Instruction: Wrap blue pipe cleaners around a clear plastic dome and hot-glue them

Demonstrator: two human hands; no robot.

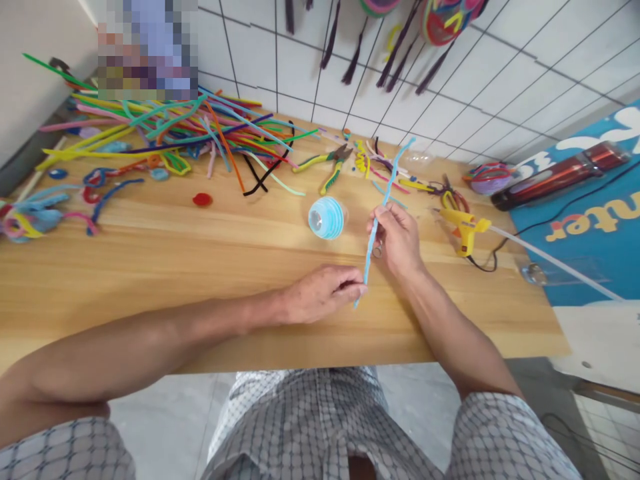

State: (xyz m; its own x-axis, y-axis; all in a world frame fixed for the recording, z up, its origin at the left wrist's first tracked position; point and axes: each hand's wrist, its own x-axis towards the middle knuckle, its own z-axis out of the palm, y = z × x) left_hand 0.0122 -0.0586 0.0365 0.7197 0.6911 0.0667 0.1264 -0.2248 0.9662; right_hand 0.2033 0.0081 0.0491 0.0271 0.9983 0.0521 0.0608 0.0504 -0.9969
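Observation:
A light blue pipe cleaner (393,175) runs between my two hands over the front half of the table. Near its lower end, the fingers of my left hand (325,293) pinch it. My right hand (397,240) grips it around the middle, thumb on top, and the upper part sticks out beyond the fingers, slightly bent. Just left of my right hand stands a small clear cup wrapped in light blue pipe cleaner (327,218), touched by neither hand.
Loose coloured pipe cleaners (175,123) pile up at the back left. Pliers (327,167) lie behind the cup, a red disc (203,199) to its left. On the right are a yellow glue gun (465,230) with a cord and a dark red flask (560,175).

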